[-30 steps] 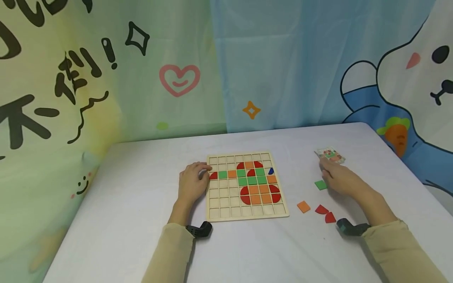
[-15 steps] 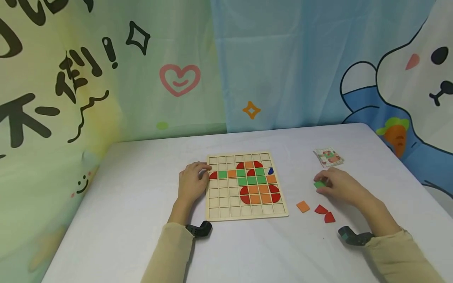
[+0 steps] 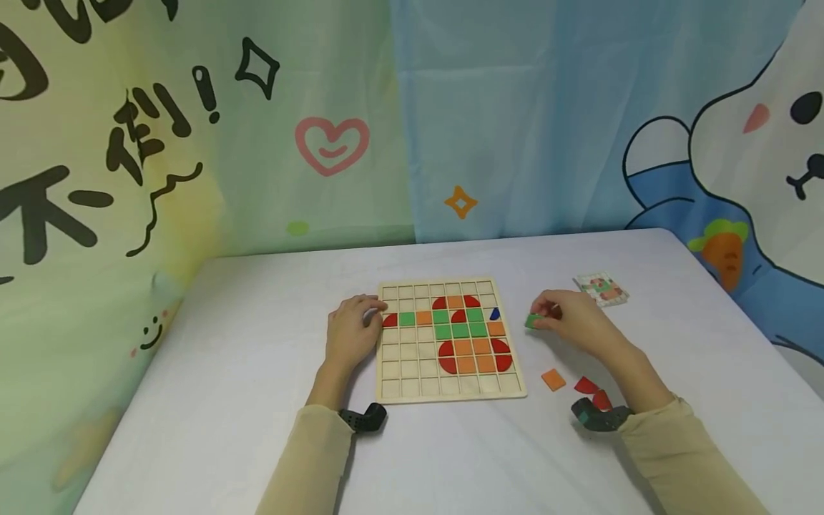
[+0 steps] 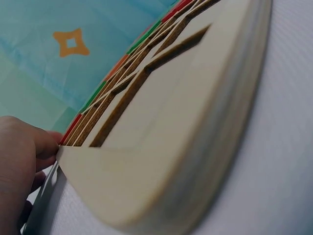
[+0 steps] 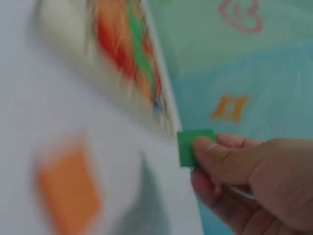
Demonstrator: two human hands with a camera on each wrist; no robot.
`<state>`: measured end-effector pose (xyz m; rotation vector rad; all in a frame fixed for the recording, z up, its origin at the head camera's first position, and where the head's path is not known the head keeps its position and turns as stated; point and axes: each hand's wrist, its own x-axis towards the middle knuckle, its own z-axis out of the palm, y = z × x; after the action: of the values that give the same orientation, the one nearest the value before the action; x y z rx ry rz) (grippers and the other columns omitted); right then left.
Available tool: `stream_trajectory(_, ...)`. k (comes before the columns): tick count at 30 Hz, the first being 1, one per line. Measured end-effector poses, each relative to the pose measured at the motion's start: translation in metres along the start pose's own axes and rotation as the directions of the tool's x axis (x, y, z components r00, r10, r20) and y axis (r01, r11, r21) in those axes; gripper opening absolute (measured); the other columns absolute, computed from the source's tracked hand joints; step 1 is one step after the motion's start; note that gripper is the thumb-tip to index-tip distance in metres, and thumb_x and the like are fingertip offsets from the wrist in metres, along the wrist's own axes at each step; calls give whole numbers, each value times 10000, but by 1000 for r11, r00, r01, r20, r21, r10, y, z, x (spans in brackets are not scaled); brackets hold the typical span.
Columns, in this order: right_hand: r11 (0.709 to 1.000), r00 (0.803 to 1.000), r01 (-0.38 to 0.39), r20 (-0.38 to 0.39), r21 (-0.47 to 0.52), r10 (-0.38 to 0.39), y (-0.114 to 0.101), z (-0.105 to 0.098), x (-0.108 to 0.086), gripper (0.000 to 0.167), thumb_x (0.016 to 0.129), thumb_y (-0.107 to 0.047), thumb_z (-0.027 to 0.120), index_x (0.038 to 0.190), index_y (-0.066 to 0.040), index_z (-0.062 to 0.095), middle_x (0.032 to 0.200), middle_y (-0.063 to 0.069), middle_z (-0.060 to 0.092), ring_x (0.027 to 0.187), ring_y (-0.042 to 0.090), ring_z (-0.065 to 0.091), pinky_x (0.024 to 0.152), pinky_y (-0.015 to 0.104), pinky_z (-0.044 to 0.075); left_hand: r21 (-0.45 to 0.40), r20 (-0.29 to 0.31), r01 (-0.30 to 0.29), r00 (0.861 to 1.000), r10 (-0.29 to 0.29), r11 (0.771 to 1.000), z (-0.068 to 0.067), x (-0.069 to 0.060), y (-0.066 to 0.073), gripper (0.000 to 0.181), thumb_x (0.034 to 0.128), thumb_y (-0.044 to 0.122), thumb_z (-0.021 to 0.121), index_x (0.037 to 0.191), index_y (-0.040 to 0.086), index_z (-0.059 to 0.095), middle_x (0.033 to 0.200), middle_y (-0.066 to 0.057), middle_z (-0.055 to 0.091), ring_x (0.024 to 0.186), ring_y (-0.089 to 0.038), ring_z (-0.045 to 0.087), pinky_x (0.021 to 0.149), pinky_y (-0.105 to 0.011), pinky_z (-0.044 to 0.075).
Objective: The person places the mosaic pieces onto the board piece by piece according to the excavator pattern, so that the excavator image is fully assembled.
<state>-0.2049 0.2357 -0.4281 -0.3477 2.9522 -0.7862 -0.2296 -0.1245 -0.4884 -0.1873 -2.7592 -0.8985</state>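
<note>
My right hand (image 3: 566,318) pinches a small green square tile (image 5: 188,147) between thumb and fingers. It is held above the table, a little right of the wooden grid board (image 3: 405,390). At the board's left edge rests my left hand (image 3: 350,329), loosely bent, with a fingertip touching the rim; the left wrist view shows that hand (image 4: 22,166) at the frame's side. Red, green and orange tiles and a small blue piece (image 3: 495,314) lie in the board's cells. In the right wrist view the board is blurred.
An orange square tile (image 3: 553,380) and two red quarter-round tiles (image 3: 586,385) lie on the white table (image 3: 463,458), right of the board. Beyond the right hand is a small stack of picture cards (image 3: 604,287). A printed curtain (image 3: 515,143) hangs behind the table.
My right hand has moved from the cards to the green tile, picked it up and carried it left toward the board. The left hand has stayed at the board's edge.
</note>
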Motion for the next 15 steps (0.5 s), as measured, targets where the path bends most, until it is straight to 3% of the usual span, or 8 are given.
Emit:
stream_trajectory(4, 988, 993, 116, -22, 104, -114, -53, 23, 21, 104, 859, -142, 689, 956, -109, 674, 875, 8, 662, 808, 154, 592, 743, 316, 515, 5, -4, 7, 1000, -7, 1000, -4, 0, -2, 218, 895, 194, 550, 1048, 199, 705, 1258, -15, 623, 1265, -233, 490, 1037, -519, 335)
stream_trajectory(8, 960, 976, 206, 32, 189, -216, -103, 56, 37, 97, 866, -160, 685, 961, -140, 687, 885, -35, 670, 817, 99, 608, 755, 277, 520, -8, 0, 4, 1000, -4, 1000, -3, 0, -4, 223, 892, 198, 544, 1047, 200, 705, 1256, -13, 624, 1267, -229, 489, 1038, -517, 331)
stream_trajectory(12, 942, 963, 241, 61, 231, -262, -133, 83, 50, 80, 865, -163, 686, 944, -176, 689, 872, -65, 665, 805, 70, 597, 741, 249, 506, -18, -1, -16, 1000, 16, 1000, -1, 1, -5, 218, 886, 191, 550, 1037, 206, 706, 1240, -6, 634, 1249, -227, 503, 1020, -518, 342)
stream_trajectory(15, 936, 963, 254, 25, 243, -268, -144, 97, 58, 85, 866, -139, 680, 945, -163, 700, 879, -51, 676, 811, 83, 603, 751, 263, 506, -23, -10, -31, 999, 31, 999, 1, 0, -5, 209, 880, 181, 561, 1024, 208, 710, 1225, 3, 641, 1231, -225, 517, 1007, -523, 350)
